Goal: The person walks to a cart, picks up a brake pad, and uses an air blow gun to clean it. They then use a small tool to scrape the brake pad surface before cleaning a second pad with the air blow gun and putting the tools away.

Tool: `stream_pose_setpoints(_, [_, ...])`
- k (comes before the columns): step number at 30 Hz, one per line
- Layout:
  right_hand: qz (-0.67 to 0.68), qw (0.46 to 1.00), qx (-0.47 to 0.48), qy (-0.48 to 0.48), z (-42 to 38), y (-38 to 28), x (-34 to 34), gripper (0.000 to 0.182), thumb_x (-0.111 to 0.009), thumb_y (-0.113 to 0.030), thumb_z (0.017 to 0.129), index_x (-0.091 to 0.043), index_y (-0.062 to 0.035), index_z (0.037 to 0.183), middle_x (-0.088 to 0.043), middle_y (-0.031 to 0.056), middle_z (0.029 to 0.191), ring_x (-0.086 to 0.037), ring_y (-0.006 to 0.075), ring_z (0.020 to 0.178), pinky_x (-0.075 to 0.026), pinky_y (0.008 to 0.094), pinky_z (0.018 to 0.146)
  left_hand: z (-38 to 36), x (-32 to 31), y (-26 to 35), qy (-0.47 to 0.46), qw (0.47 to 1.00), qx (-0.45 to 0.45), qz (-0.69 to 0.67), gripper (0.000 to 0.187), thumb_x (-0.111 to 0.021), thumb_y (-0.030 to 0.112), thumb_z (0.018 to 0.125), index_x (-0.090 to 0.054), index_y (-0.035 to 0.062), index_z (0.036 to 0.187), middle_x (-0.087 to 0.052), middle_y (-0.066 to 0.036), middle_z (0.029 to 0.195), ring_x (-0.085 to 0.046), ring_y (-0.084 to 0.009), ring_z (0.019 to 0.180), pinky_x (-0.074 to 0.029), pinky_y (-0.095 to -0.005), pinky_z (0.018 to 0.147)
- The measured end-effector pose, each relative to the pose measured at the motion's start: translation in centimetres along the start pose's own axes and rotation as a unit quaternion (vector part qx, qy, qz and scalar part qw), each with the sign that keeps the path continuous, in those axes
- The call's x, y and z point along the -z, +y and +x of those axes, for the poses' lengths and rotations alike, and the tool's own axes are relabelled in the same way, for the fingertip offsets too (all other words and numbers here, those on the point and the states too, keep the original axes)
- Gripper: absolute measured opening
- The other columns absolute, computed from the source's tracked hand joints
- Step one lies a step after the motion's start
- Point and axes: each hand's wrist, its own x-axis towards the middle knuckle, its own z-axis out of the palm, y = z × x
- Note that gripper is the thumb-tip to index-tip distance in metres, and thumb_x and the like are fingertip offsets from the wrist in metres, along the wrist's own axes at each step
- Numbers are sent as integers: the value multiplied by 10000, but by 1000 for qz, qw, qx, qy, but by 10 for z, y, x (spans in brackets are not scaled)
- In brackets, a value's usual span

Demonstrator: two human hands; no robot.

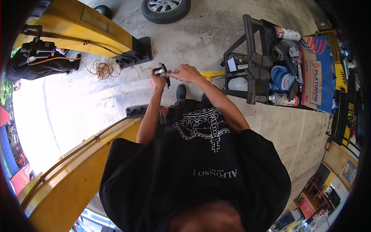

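Observation:
Near the upper middle of the head view, my left hand (157,82) is wrapped round a small dark metal part (163,70) with a shiny piece in it. Just to the right, my right hand (186,73) has its fingers pinched together beside the part. Between those fingers and the part is something small and thin that I cannot make out. Both hands are in front of my body, above the concrete floor. Below them a dark shoe (181,92) shows on the floor.
At the right stands a black metal cart (251,50) with spray cans, a blue jug (281,79) and a cardboard box (317,73). Yellow lift posts (91,27) are at the left, with a coiled orange hose (102,69). A wheel (166,11) lies at the top.

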Motion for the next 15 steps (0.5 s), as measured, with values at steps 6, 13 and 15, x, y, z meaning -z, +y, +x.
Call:
stream_pose_setpoints(6, [-36, 998, 7, 54, -2, 7, -16, 462, -575, -509, 727, -677, -102, 920, -637, 174, 869, -602, 337, 845, -468, 395, 761, 1, 0, 3, 34, 998, 52, 22, 819, -797, 475, 495, -476, -55, 1031, -606, -219, 898, -594, -343, 847, -441, -385, 769])
stream_pose_setpoints(13, [-94, 994, 62, -10, -8, 7, -9, 452, -571, -476, 719, -675, -73, 893, -640, 171, 850, -602, 335, 833, -466, 405, 756, 0, 6, 10, 23, 998, 52, 20, 869, -781, 507, 484, -471, -77, 1048, -579, -243, 987, -554, -355, 958, -415, -397, 832])
stream_pose_setpoints(15, [-87, 995, 56, -6, -9, 7, -4, 449, -571, -473, 719, -675, -71, 890, -641, 169, 840, -603, 333, 829, -466, 404, 751, 0, 5, 7, 24, 998, 52, 24, 869, -778, 508, 488, -471, -79, 1050, -578, -244, 990, -552, -353, 964, -413, -398, 835])
